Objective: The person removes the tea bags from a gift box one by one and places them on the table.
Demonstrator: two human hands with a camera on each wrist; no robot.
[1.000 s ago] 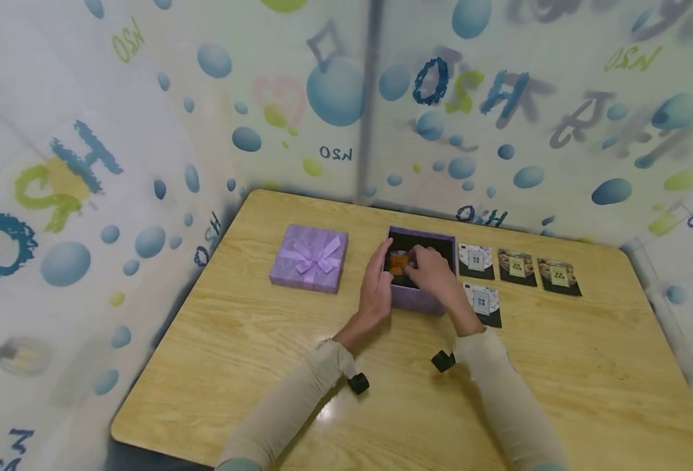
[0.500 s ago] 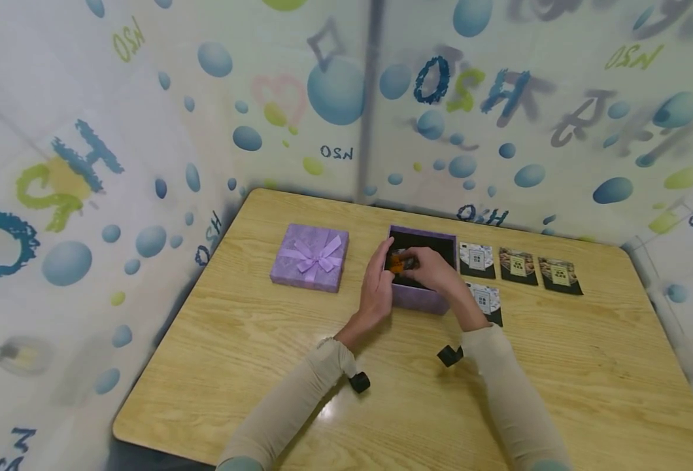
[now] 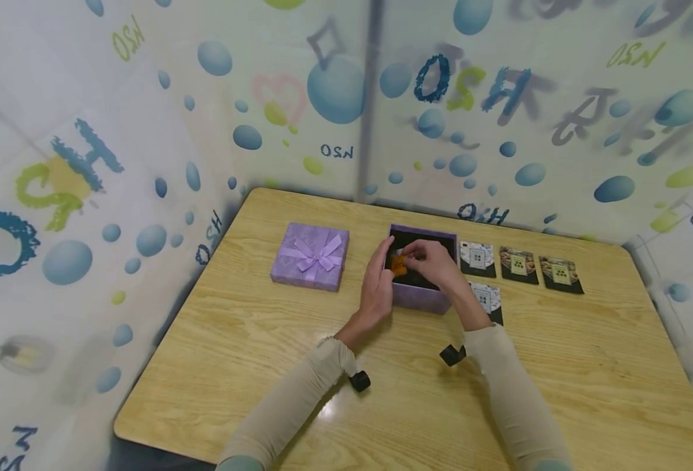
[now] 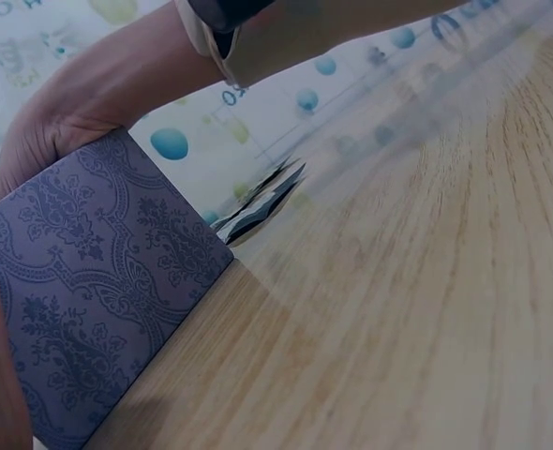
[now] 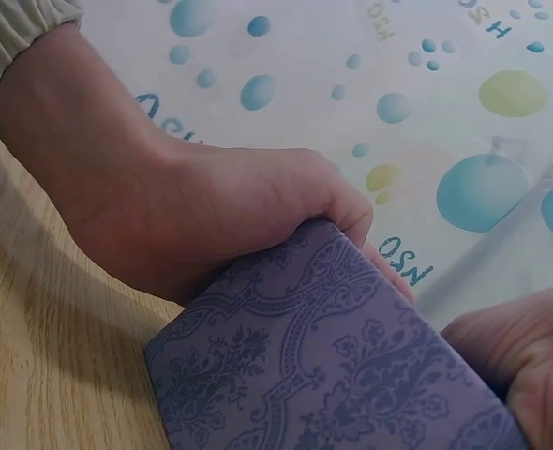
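Note:
A purple patterned gift box with a black inside stands on the table. My left hand grips its left wall, fingers lying along the outside and thumb by the front rim. My right hand reaches over the box, and its fingertips pinch a small orange packet at the left inside. The packet's exact kind is too small to tell. In the right wrist view the box wall hides the fingertips of my right hand. The left wrist view shows mostly the box's outside.
A purple lid with a ribbon bow lies left of the box. Several flat square packets lie on the right: a white and black packet, another white packet near my right wrist, a brown packet and a further brown packet.
My right hand has shifted slightly up and right at the box, and the orange packet has tilted and shows differently under its fingertips. My left hand has stayed on the wall.

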